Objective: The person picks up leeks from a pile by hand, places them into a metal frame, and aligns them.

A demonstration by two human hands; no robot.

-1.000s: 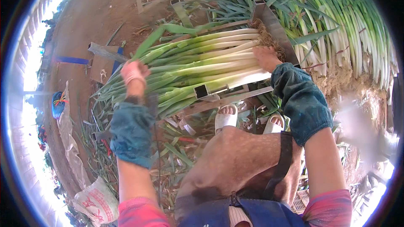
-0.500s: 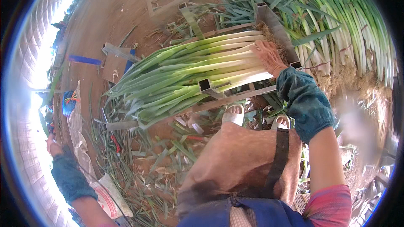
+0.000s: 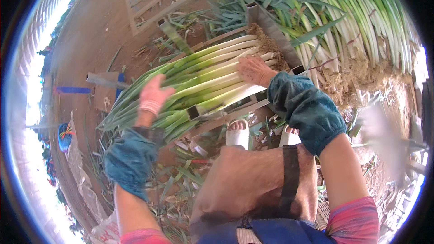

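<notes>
Long green onions (image 3: 212, 73) lie side by side in a low metal frame (image 3: 266, 27), white ends and brown roots to the right, green leaves to the left. My right hand (image 3: 254, 68) rests on the white stalks close to the roots, its fingers laid over them and not wrapped round. Over the green leaves on the left is my left hand (image 3: 155, 95), which looks pink and gloved at the wrist. It is slightly blurred, with thumb and fingers apart, and I see nothing held in it. Whether it touches the leaves I cannot tell.
A large pile of onions (image 3: 352, 22) lies at the far right. A pale slatted frame (image 3: 162, 0) is on the ground at the back. Leaf scraps (image 3: 181, 185) litter the ground by my white sandals (image 3: 237, 134). At left are a blue bundle (image 3: 64, 136) and a pale sack (image 3: 81, 167).
My left hand has come from the far left edge to above the green leaves. My right hand has shifted leftward along the white stalks, away from the roots. The view has turned slightly.
</notes>
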